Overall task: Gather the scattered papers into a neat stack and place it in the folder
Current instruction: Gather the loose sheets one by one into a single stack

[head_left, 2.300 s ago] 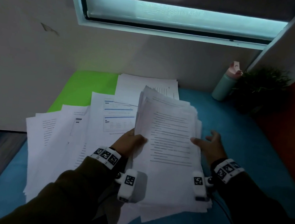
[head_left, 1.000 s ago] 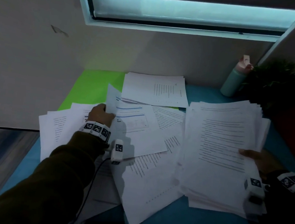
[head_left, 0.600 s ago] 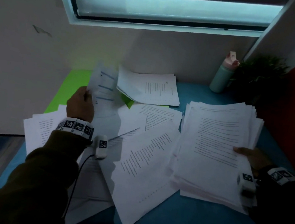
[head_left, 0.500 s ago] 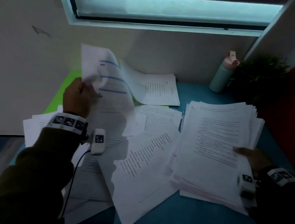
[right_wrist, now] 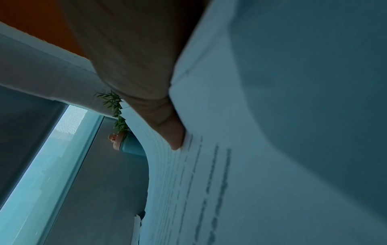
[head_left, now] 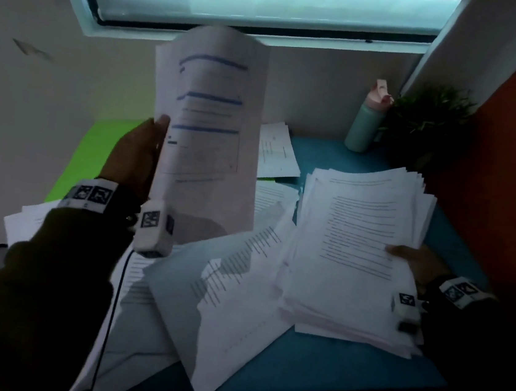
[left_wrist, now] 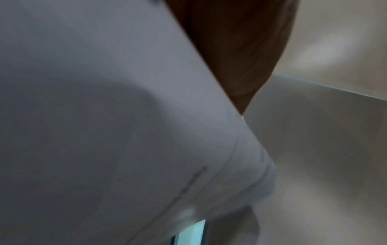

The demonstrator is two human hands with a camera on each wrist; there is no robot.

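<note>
- I count one green folder point(head_left: 95, 148) lying flat at the far left of the desk point(head_left: 343, 369), partly under loose papers point(head_left: 232, 292).
- My left hand point(head_left: 135, 155) pinches one sheet point(head_left: 208, 125) by its left edge, raised upright above the desk, top curling over.
- Loose papers: several overlapping sheets; I cannot count them exactly. One small pile point(head_left: 276, 152) lies behind the raised sheet.
- My right hand point(head_left: 416, 261) grips one thick stack point(head_left: 356, 254), thumb on top, at its right edge; the stack rests on the desk.
- One bottle point(head_left: 366, 124) and one plant point(head_left: 432, 122) stand at the far right corner.
- Left wrist view shows only blurred sheet and palm point(left_wrist: 230, 49).
- Right wrist view shows the thumb point(right_wrist: 146, 82) pressing printed lines, plus bottle and plant.
</note>
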